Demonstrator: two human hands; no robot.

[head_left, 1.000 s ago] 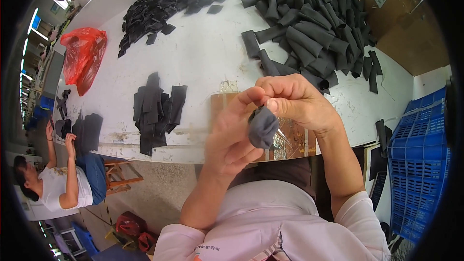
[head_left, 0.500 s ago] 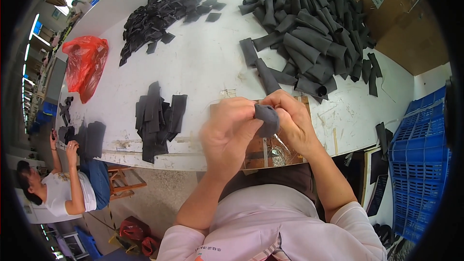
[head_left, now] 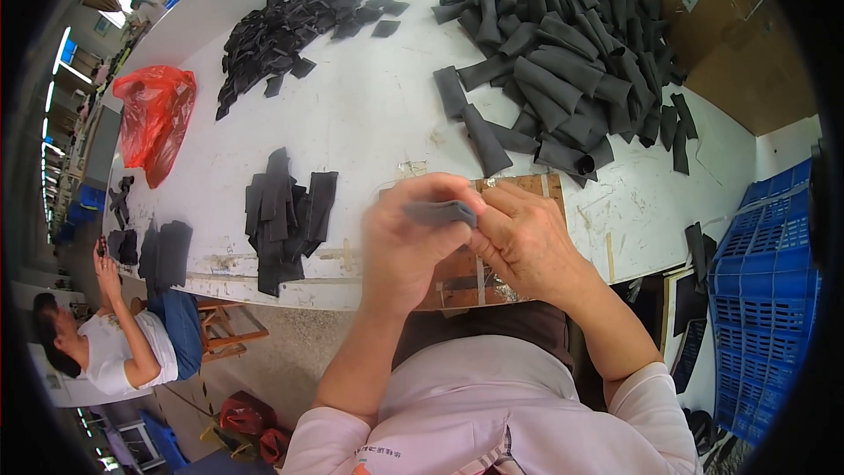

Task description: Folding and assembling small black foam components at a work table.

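Note:
Over the brown board [head_left: 536,186] at the table's front, my left hand [head_left: 409,246] is closed around a dark grey fabric tube [head_left: 440,212]. One end of the tube points right, toward my other hand. My left hand is somewhat blurred by motion. My right hand [head_left: 532,242] is closed, its bent fingers pressed together against the tube's end and my left fingertips. Whatever it grips is hidden behind the fingers. Beyond my hands lies a big heap of similar dark grey tubes [head_left: 563,79], with a single tube [head_left: 483,141] nearest me.
Flat dark strips [head_left: 280,211] lie stacked left of my hands; small dark pieces [head_left: 290,31] are heaped farther back. A red plastic bag [head_left: 154,119] sits at the left. A cardboard box [head_left: 721,44] and blue crates [head_left: 760,299] stand right. A co-worker [head_left: 132,334] sits at left.
The grey tube has turned from facing me to lying sideways in my left hand. A thin shiny tip below my right hand is out of sight now. The co-worker's hands have moved together.

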